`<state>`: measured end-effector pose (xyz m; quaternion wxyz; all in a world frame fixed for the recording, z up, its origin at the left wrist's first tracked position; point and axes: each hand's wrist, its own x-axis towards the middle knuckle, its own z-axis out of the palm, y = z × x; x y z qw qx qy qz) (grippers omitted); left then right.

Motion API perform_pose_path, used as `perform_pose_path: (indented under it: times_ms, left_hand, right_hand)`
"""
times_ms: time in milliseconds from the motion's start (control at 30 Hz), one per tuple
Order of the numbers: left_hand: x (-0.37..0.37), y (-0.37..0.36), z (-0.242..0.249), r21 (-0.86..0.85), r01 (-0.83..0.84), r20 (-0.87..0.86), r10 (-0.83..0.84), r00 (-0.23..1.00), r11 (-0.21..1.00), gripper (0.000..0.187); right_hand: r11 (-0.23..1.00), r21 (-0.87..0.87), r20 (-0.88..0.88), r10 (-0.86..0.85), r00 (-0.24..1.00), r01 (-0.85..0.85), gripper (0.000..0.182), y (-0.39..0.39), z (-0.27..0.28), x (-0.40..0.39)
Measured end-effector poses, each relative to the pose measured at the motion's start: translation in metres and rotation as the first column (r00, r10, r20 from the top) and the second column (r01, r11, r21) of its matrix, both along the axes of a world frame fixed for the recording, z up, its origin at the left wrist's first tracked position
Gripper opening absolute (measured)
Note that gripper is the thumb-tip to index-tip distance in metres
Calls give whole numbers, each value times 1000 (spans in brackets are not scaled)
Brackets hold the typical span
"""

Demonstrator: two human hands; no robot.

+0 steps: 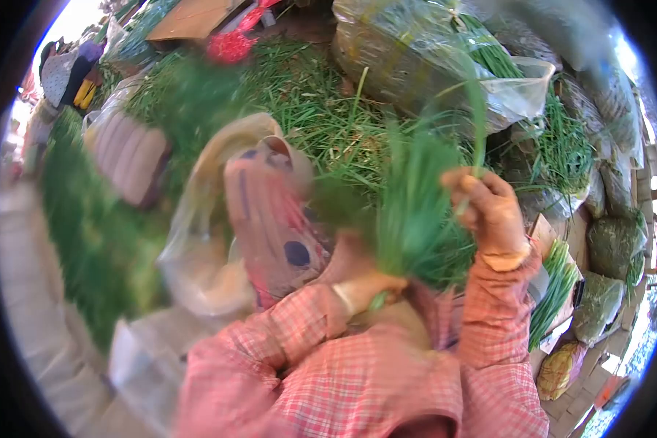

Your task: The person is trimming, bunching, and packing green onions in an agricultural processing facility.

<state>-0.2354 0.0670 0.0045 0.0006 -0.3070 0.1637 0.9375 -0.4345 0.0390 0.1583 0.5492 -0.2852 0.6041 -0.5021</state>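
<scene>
My left hand [369, 281] grips a bunch of green chives [415, 212] at its lower end, leaves pointing up. My right hand [489, 208] is closed around a few thin green stalks at the bunch's right side, one long stalk [478, 120] rising above the fingers. Both arms wear pink checked sleeves. The view is blurred by motion.
Loose greens [306, 109] cover the ground ahead. A pale plastic bag [204, 255] with a pink patterned cloth [270, 219] lies left of the hands. Clear bags of greens [423, 51] sit behind and to the right. Tied bunches [558, 281] lie by my right elbow.
</scene>
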Motion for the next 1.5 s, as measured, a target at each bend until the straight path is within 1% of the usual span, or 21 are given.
perform_pose_path:
  times_ms: [33,100,167,233,300,467,567,633,667,700,733,767,833,900,1000,1067,1167,1267,1367,1400,1500]
  left_hand:
    - [1,1,2,57,-37,-22,39,999,998,10]
    - [1,2,6,113,-69,-54,75,996,991,12]
    - [1,2,9,108,-64,-80,72,994,992,16]
    - [2,0,15,-21,-21,-124,18,992,1000,23]
    - [-2,2,16,-79,-26,-134,15,991,997,30]
    - [-4,5,16,-123,-24,-51,18,999,992,40]
    - [-8,4,16,-412,-80,-89,48,995,908,42]
    - [-4,0,-1,-349,-116,-135,73,988,930,40]
    - [-1,-5,6,-329,-134,-142,91,986,935,38]
    - [-2,-16,26,-313,-156,-150,113,982,937,36]
    - [2,-26,52,-398,-146,-95,118,989,906,25]
    - [5,-36,56,-482,-144,-80,120,989,864,27]
    - [24,-49,52,-574,-139,-77,116,990,807,32]
    - [46,-62,54,-685,-111,-43,112,993,720,35]
    - [67,-66,76,-809,-47,36,129,991,586,36]
    - [75,-63,86,-817,-38,51,137,989,575,36]
    - [81,-53,90,-803,-35,52,128,990,595,37]
    - [80,-44,91,-779,-36,48,116,992,626,37]
    - [74,-36,90,-753,-37,38,99,994,657,38]
    - [72,-34,91,-742,-35,39,95,995,669,39]
    - [66,-30,98,-707,-24,55,89,995,707,42]
  right_hand:
    - [999,-44,16,-15,1000,16,23,14,6,-9]
    - [997,10,-164,-73,984,76,32,41,5,-5]
    - [975,106,-136,-181,974,196,45,73,-25,16]
    - [990,75,-326,-88,941,119,53,114,-94,34]
    - [965,244,-352,-7,936,98,56,126,-90,68]
    - [964,255,-459,186,869,-71,63,131,-104,79]
    - [915,348,-619,387,684,-203,65,124,-98,71]
    - [900,350,-712,437,550,-261,67,119,-80,71]
    - [929,262,-731,368,575,-262,58,120,-83,70]
    - [961,161,-700,273,660,-227,52,117,-74,66]
    - [981,55,-654,177,735,-187,46,113,-61,62]
    - [989,-49,-590,86,803,-143,41,109,-50,59]
    - [961,-276,-579,-143,803,-28,25,99,-41,53]
    - [945,-211,-104,-276,955,250,21,87,-3,48]
    - [823,-444,-11,-399,917,353,22,63,38,37]
    - [785,-529,-121,-445,888,321,26,47,70,32]
    - [796,-548,-221,-433,874,256,33,17,78,27]
    - [920,-371,-339,-264,903,129,32,1,58,23]
    - [936,-352,-332,-112,937,-13,26,-4,33,21]
    - [976,-218,-223,-46,974,-3,21,2,36,23]
    - [996,-90,-227,-26,974,6,18,12,33,26]
